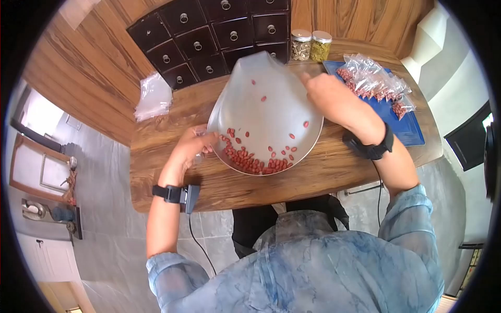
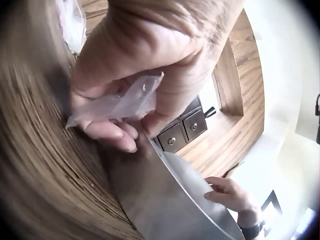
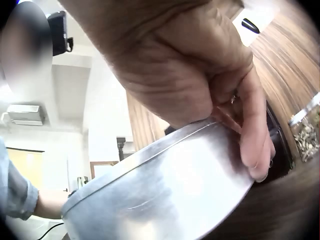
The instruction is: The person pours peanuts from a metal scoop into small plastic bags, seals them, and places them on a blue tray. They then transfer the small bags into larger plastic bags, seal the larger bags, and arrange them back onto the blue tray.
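Observation:
A metal pan (image 1: pixel 271 115) with a narrowed far end holds red nuts (image 1: pixel 250 161), heaped along its near edge, with a few scattered higher up. My left hand (image 1: pixel 190 146) grips the pan's left rim; in the left wrist view a clear plastic bag (image 2: pixel 125 102) is also held in that hand (image 2: pixel 145 65), beside the pan wall (image 2: pixel 165 195). On the far right side, my right hand (image 1: pixel 334 99) pinches the rim; the right wrist view shows its fingers (image 3: pixel 255 130) curled over the pan's edge (image 3: pixel 165 175).
A blue tray (image 1: pixel 402 125) at the right carries several filled clear bags (image 1: pixel 376 78). Two lidded jars (image 1: pixel 310 47) and a dark drawer cabinet (image 1: pixel 209 41) stand behind the pan. Empty clear bags (image 1: pixel 154 96) lie at the left of the wooden table (image 1: pixel 209 193).

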`<action>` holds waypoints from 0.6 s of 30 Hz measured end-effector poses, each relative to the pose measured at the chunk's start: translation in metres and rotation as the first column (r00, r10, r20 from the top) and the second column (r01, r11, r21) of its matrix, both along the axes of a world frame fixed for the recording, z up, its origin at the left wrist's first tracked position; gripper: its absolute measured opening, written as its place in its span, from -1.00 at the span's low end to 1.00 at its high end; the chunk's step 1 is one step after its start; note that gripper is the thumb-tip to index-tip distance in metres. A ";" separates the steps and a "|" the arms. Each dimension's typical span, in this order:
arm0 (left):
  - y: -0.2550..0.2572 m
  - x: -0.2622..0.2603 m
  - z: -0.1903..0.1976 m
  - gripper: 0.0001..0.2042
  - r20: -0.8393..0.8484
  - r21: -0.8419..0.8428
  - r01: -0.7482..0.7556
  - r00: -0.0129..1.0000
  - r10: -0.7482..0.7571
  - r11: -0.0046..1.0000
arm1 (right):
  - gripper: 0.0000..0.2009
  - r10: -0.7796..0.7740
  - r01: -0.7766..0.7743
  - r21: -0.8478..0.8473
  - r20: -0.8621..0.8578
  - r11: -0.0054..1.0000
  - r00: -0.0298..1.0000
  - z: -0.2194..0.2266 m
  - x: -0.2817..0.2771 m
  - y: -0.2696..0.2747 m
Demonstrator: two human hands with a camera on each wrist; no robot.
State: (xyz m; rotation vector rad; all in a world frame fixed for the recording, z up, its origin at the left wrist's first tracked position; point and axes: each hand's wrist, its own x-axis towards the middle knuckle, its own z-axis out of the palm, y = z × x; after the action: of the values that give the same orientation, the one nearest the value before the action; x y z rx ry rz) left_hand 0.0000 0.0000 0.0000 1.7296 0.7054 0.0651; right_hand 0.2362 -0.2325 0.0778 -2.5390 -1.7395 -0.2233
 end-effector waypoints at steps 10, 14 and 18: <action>-0.030 0.008 0.018 -0.79 0.140 -0.260 -0.080 0.983 0.120 0.962 | -0.66 0.035 -0.012 0.331 -0.063 0.943 0.997 0.034 0.023 -0.006; -0.043 0.003 0.016 -0.76 0.264 -0.252 -0.168 0.936 0.234 0.953 | -0.44 0.093 0.201 0.511 -0.492 0.836 0.865 0.019 0.011 -0.024; -0.066 0.001 0.026 -0.73 0.385 -0.312 -0.170 0.877 0.288 0.935 | -0.25 0.315 0.320 0.495 -0.821 0.808 0.475 -0.016 -0.035 -0.041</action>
State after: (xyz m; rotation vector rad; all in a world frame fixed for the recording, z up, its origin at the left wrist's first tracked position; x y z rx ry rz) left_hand 0.0008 -0.0662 0.0256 1.3000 0.5599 0.4799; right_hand 0.2009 -0.2731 0.0615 -1.6178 -0.9717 0.4431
